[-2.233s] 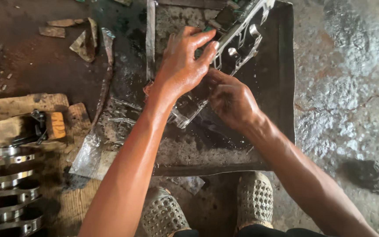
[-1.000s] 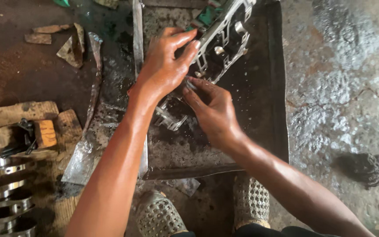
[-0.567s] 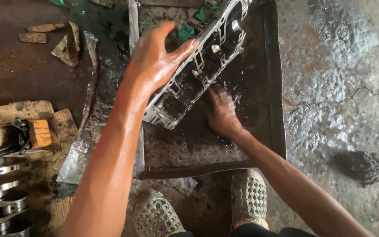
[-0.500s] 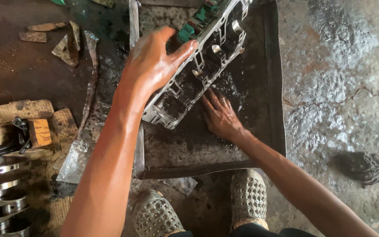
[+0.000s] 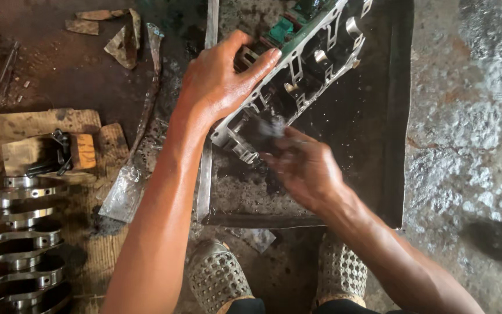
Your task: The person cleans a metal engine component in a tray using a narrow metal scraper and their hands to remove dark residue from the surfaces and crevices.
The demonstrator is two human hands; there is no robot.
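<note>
Left hand clamped on the edge of a greasy metal engine part tilted in a dark oily tray; right hand, fingers together, rubs its blackened lower end; grime remains

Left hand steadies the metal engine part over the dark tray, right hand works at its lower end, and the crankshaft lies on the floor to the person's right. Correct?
Not quite: in the head view the crankshaft lies to the person's left, by the wooden blocks. The left hand does steady the engine part over the tray, right hand at its lower end.
</note>
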